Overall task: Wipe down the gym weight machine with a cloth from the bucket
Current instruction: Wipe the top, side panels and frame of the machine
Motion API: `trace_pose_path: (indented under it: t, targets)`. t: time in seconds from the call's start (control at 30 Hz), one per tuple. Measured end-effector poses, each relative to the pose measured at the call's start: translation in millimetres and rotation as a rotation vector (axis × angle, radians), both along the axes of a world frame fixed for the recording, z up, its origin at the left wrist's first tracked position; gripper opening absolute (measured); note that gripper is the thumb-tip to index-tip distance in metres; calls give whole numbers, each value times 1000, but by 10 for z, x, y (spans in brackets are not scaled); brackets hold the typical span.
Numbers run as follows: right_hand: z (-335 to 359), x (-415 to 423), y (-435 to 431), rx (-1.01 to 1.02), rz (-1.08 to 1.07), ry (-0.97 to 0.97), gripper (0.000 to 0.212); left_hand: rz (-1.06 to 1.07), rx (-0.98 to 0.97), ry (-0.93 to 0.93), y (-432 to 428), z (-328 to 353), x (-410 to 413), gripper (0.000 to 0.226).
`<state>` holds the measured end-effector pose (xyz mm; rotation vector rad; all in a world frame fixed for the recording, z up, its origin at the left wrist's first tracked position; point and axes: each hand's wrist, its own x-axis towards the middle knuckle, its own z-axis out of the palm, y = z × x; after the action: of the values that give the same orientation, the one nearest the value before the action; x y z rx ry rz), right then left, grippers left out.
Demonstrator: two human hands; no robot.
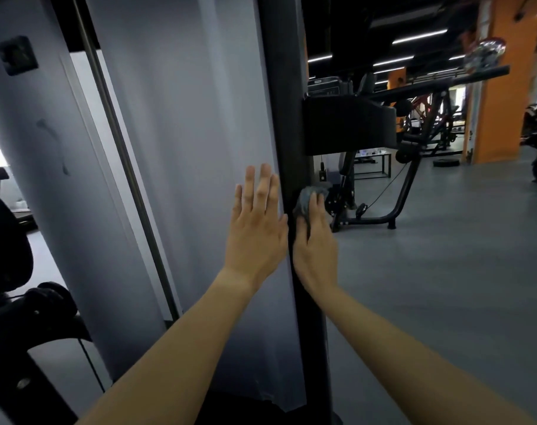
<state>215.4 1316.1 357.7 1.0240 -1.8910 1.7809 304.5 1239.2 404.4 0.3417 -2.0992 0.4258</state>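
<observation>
The cloth (307, 197) is being pressed, not gripped. The right hand (314, 240) is laying its fingers nearly straight over it against the black post (284, 102), and the thumb is hiding from view. If the pressure eases in mid-stroke, the cloth is likely to slide out and drop to the floor (445, 271) at 6 o'clock. It is also sitting bunched, with a wad poking out past the fingertips at 12 o'clock, so probably only a narrow strip of post is being touched and streaks may be getting missed. A long upward stroke is risking a knock of the knuckles against the black box (347, 124) that is jutting from the post at 1 o'clock of the cloth. The left hand (256, 222) is resting flat with its fingers straight and together on the grey panel (184, 133), at 9 o'clock of the cloth and just beside it. It could be leaving palm marks on a surface that needs wiping too.

The cloth is looking small, grey-blue and crumpled, and I cannot tell whether it is wet. The machine is showing a tall matt grey panel with a dark smear at 9 o'clock of the view and a dark post along its edge. No bucket is showing.
</observation>
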Motion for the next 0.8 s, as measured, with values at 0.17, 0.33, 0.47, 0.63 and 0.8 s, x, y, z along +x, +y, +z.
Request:
trace_pose_path:
  t: [0.17,0.33,0.47,0.63,0.8]
  targets:
    - [527,-244,21,-98,149,-242,41,-12,-3,32,-25,-39,-49,73]
    - [-66,-107,113,-25,198,-403,45,16,-10,45,-43,-61,-115,76]
    - [35,-116,105,19,149,-565,48,34,-11,53,-43,-65,-165,79]
    - [552,-183,71,-105,273,-298,35,14,-12,79,-61,-74,-169,75]
    - [263,-233,-29,-97,211,-151,50,12,-23,96,-57,-80,-191,73]
